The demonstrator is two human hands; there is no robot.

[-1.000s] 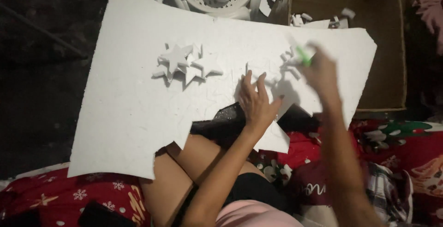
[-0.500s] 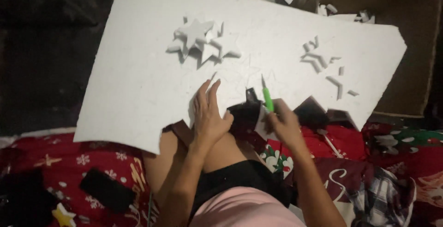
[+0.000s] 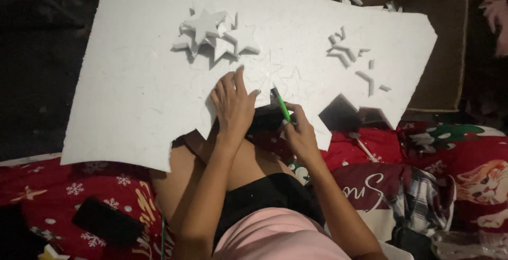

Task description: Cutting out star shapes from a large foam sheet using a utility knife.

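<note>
**Cutter back at the near edge of the foam sheet**

While my left hand (image 3: 233,106) lies flat with fingers spread on the white foam sheet (image 3: 137,96), pinning it over my lap, my right hand (image 3: 300,133) is closed around a green cutter (image 3: 283,106) whose tip meets the sheet's near edge. A second ago that hand was stretched far out toward the scraps on the right side; now it has come back close beside the left, and the sheet sits more squarely under me. That puts the blade next to faint star outlines (image 3: 280,77) just beyond my fingertips, so the work has shifted from the far corner to this near edge.

A pile of cut foam stars (image 3: 214,35) rests on the sheet above my left hand, well apart from the blade. Loose offcut strips (image 3: 352,56) lie to the right, near 2 dark notches already cut from the edge. A red patterned blanket (image 3: 79,191) spreads beneath me, with a dark phone (image 3: 106,220) on it by my left leg. A cardboard box (image 3: 439,53) stands past the sheet's right end. The light is dim, and my own left hand partly hides the cut line.
</note>
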